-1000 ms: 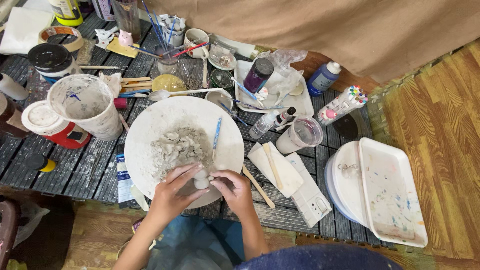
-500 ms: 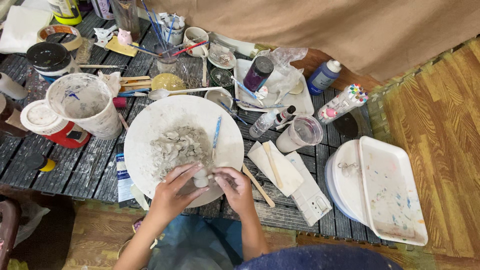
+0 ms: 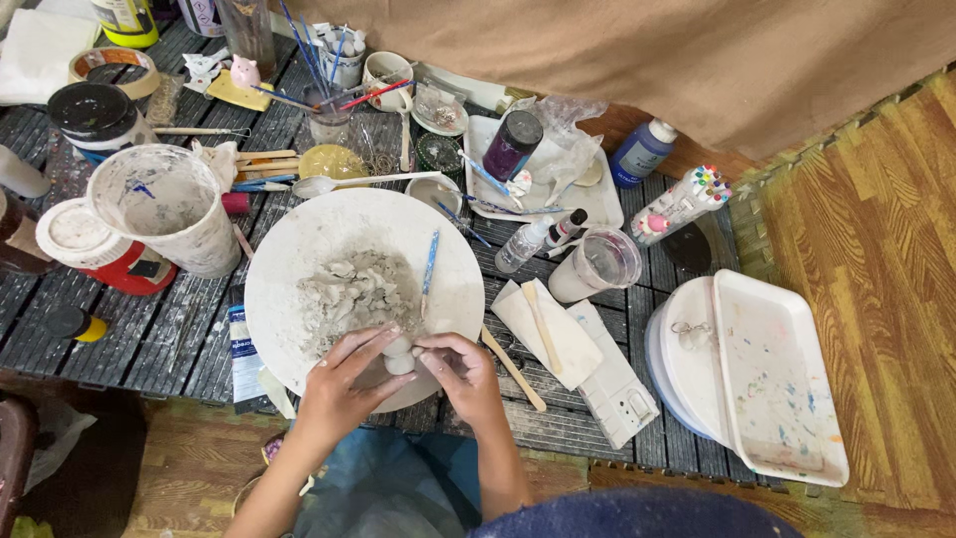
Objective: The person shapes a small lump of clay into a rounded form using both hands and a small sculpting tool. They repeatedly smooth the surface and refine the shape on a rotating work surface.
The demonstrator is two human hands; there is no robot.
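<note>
Both hands meet over the near edge of a round white board [image 3: 299, 259]. The left hand [image 3: 344, 384] and right hand [image 3: 460, 371] have fingers pinched on a small grey clay lump [image 3: 398, 355], likely soft, light and easily dented; best cradled gently from the sides.

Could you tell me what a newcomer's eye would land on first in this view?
Most striking is the large round white board at the middle of the dark slatted table, heaped with grey clay scraps. At its near edge the left hand and right hand pinch a small pale clay lump. A paint-speckled white rectangular tray sits far right.
</note>
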